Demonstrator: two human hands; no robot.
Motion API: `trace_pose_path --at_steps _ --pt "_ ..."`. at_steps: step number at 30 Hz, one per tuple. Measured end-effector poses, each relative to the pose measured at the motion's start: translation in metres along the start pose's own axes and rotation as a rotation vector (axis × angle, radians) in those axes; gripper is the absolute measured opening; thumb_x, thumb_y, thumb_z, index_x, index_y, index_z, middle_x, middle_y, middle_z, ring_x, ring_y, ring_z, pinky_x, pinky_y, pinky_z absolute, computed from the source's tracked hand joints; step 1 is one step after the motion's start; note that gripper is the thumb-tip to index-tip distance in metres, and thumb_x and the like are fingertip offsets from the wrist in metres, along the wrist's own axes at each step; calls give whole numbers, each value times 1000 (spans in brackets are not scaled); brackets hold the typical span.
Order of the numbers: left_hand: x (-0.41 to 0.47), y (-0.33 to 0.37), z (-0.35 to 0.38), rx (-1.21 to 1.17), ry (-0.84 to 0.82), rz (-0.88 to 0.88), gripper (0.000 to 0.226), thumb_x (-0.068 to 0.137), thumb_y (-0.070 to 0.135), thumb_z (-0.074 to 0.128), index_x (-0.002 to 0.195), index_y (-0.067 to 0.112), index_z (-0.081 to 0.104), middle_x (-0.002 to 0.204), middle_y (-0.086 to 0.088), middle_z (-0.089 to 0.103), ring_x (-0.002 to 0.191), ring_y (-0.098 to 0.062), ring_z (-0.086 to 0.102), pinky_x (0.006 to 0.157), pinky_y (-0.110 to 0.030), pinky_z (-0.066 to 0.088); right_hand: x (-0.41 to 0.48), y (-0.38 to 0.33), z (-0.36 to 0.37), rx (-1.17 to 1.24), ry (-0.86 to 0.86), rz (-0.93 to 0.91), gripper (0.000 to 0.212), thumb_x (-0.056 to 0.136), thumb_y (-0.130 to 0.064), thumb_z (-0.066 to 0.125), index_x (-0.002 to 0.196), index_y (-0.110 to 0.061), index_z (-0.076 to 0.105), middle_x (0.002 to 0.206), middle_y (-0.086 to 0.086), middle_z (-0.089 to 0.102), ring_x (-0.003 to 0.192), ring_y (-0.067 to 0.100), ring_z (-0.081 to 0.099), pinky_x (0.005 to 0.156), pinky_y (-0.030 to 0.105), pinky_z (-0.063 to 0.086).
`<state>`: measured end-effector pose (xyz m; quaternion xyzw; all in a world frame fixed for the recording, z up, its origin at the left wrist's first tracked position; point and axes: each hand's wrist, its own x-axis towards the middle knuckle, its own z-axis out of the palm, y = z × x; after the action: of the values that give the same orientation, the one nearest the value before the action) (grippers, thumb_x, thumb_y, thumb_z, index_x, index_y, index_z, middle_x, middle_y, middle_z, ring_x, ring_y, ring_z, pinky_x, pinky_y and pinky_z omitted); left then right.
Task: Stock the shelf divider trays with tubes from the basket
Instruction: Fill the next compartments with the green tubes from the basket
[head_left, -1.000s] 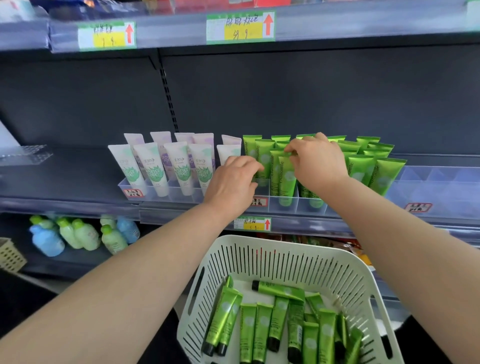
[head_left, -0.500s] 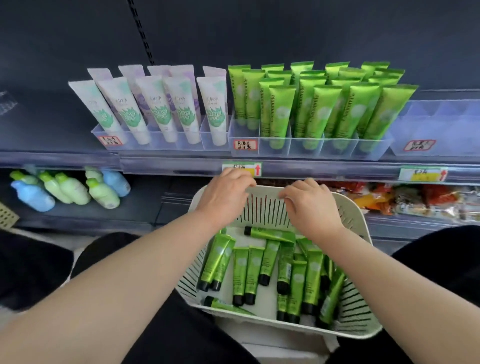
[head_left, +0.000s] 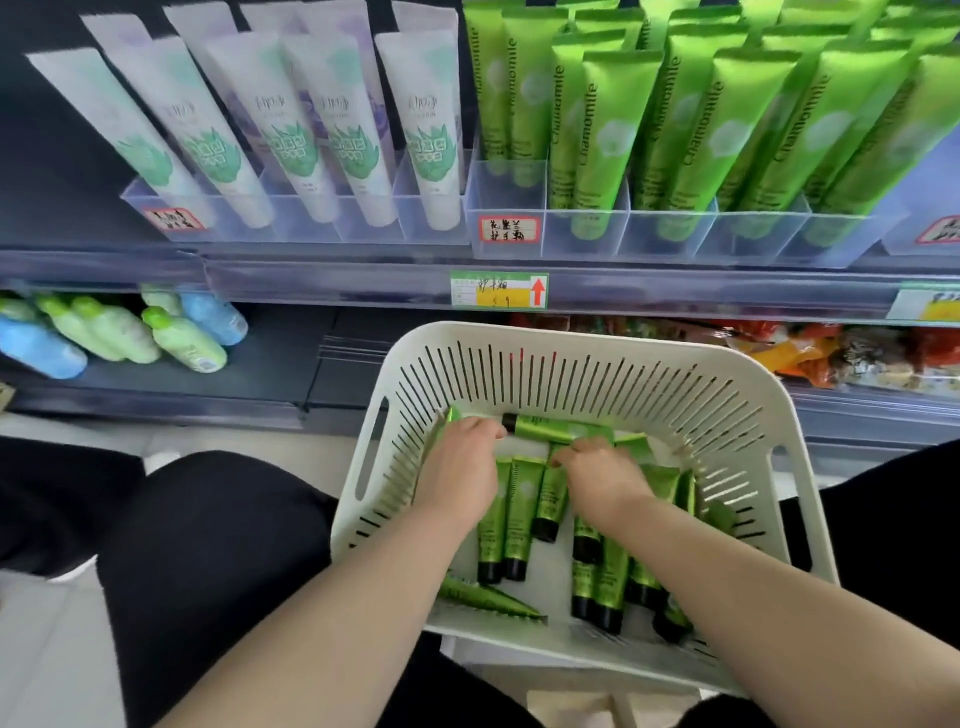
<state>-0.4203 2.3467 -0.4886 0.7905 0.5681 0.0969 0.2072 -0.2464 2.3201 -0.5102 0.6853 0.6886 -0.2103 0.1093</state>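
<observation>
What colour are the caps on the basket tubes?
Black caps, on bright green tubes. The head view, the only one, shows them clearly.

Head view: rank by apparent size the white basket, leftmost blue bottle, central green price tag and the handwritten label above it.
1. white basket
2. leftmost blue bottle and central green price tag: too alike to rank; the frame edge crops the bottle
3. handwritten label

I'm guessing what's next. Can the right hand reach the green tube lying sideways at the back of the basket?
Probably yes: the right hand is in the basket, its fingertips beside the sideways tube, nothing between.
</observation>
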Motion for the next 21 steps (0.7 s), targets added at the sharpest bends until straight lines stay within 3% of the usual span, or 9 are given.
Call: trace_pose_path --at_steps 3,7,13,15,18,21 --pt "3 0 4 22 -40 38 42 91 3 57 129 20 55 133 3 54 121 -13 49 96 -26 42 9 -1 10 -104 -66 4 43 90 -20 52 132 -21 43 132 5 47 123 26 38 100 44 34" --pt "3 -2 9 -1 -60 42 41 92 2 56 129 18 55 133 1 54 121 -15 49 95 -28 42 8 -2 20 -176 -106 -48 45 95 -39 43 138 -26 41 136 1 44 126 24 36 102 47 29" --pt "7 -4 7 -46 -39 9 40 92 1 54 128 17 56 128 1 56 116 -14 50 90 -25 41 -16 -11 26 -363 -185 -208 34 92 -29 47 124 -31 57 121 0 55 117 24 40 94 45 30" --pt "7 -4 7 -51 -30 -1 40 91 1 54 127 17 56 127 1 56 116 -14 50 90 -25 41 -12 -13 21 -368 -138 -212 32 90 -21 49 119 -30 60 113 0 60 115 24 41 90 43 32" --pt "5 -3 8 -38 -31 -5 39 91 1 56 127 17 56 127 1 56 115 -15 50 90 -25 42 2 -7 15 -271 -47 -103 43 88 -17 51 129 -26 49 125 1 54 120 24 40 95 44 34" --pt "4 -2 9 -17 -49 11 39 91 1 56 127 17 56 127 1 57 116 -16 50 89 -27 43 6 -6 23 -243 -119 -41 51 91 -32 51 139 -22 36 135 4 47 126 26 35 104 48 28"
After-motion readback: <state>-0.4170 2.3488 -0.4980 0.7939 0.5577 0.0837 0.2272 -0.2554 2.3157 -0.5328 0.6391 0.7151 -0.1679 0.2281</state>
